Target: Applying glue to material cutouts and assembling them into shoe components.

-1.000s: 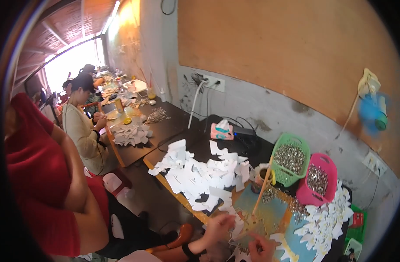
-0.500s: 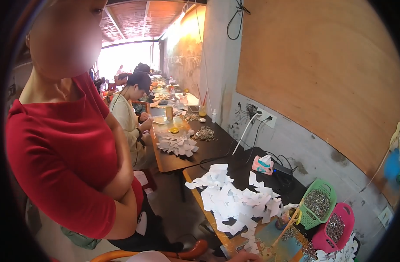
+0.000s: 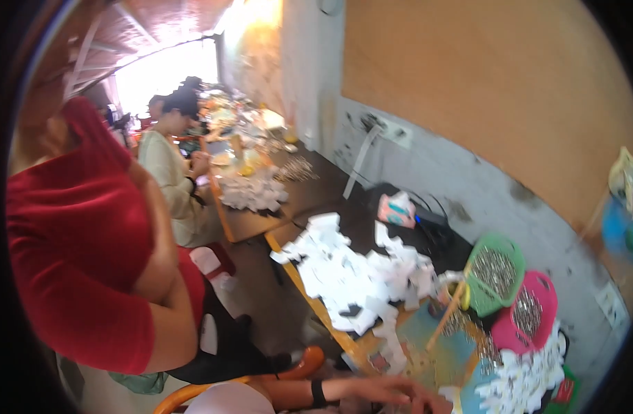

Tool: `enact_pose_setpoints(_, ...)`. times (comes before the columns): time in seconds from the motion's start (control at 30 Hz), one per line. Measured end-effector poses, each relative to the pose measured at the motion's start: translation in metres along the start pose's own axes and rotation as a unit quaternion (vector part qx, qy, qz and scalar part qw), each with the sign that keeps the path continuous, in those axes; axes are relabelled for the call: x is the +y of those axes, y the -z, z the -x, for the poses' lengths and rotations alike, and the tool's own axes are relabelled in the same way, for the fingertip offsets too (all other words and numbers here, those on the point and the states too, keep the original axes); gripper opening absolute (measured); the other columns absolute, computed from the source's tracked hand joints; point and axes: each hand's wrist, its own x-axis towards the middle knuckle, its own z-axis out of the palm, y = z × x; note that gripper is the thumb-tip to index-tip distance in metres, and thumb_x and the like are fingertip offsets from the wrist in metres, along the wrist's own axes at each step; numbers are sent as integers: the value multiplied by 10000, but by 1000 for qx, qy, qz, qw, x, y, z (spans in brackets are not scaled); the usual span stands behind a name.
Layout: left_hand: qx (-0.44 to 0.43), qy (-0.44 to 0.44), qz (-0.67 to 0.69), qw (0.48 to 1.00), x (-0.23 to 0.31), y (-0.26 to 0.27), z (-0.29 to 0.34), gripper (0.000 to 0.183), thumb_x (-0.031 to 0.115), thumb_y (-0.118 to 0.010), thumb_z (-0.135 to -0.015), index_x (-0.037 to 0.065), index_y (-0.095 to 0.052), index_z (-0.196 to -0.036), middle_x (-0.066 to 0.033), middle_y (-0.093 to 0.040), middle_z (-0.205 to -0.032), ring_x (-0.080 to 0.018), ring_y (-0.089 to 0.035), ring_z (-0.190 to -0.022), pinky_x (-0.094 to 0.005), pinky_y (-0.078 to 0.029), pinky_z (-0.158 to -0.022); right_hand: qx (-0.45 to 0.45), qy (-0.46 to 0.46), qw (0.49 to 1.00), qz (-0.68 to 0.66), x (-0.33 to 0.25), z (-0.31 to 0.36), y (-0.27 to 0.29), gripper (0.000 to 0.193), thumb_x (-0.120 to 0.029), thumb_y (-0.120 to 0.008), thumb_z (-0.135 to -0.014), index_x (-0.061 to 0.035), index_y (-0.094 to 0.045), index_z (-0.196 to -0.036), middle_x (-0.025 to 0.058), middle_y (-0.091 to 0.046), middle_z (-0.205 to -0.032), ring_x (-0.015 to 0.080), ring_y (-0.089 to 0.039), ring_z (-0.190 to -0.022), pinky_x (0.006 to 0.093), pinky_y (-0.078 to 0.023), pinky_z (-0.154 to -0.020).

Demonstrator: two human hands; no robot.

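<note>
My left hand point(image 3: 365, 390), with a black band point(image 3: 318, 393) at its wrist, reaches in low over the near end of the table. Motion smears its fingers, and I cannot tell whether they hold anything. More blurred fingers right beside it, cut by the lower edge, may be my right hand point(image 3: 430, 400). A small pale piece point(image 3: 453, 396) is close to these fingers. Just beyond lie a heap of white cut pieces point(image 3: 358, 276), a wooden stick point(image 3: 446, 317) and loose small metal parts point(image 3: 488, 350).
A green basket point(image 3: 515, 259) and a pink basket point(image 3: 548, 293) of metal parts stand by the wall. White pieces point(image 3: 520, 379) are spread at the right. A tissue pack point(image 3: 397, 210) lies farther back. A person in red point(image 3: 82, 276) stands at left; another person point(image 3: 171, 172) works beyond.
The view has shifted, so the scene sits farther left and higher. My left forearm and hand have come into view along the lower edge. The person in red keeps folded arms.
</note>
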Motion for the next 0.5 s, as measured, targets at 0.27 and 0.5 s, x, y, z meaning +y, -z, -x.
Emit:
enact_pose_setpoints(0.27,-26,70,-168,983,50,37,-25,136,119,-728,-819,24,-654,-883,-7,-659,-757,-77,-610,-702,-222,-473,-640,57,-113,992,-4,-3,-35,24,380,-28,-672,-788,-52,-629,-1165,-4,-582,-668,50,-452,-537,209,-353,-494)
enact_pose_setpoints(0.5,-71,82,-249,962,60,44,-40,212,115,-766,-756,33,-672,-927,-31,-657,-767,-101,-605,-688,-249,-469,-624,-64,-140,986,-64,12,-33,43,455,18,-650,-779,-58,-584,-1223,43,-616,-822,134,-587,-754,263,-470,-716)
